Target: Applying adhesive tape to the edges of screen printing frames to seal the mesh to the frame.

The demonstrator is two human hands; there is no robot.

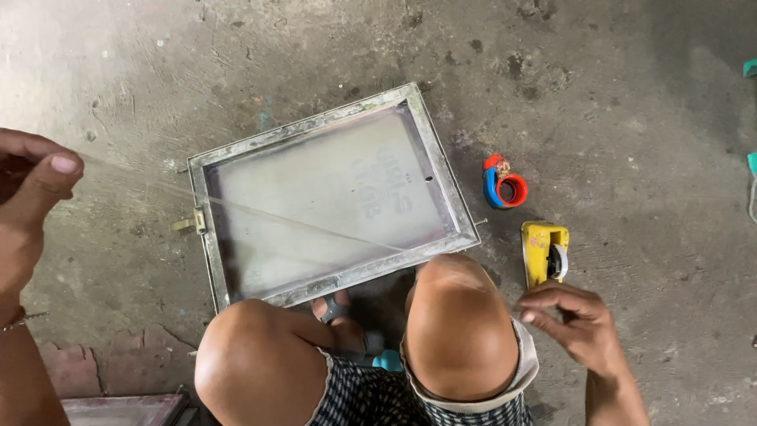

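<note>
Pinching a clear tape strip between thumb and forefinger, the left hand is raised at the frame's left edge. That strip runs taut across the screen frame on the floor. By the right knee, the right hand curls, fingertips together, beside the yellow dispenser.

A framed screen lies on the floor ahead of the knees. Right of it lie a tape roll and, nearer, a tape dispenser.
</note>
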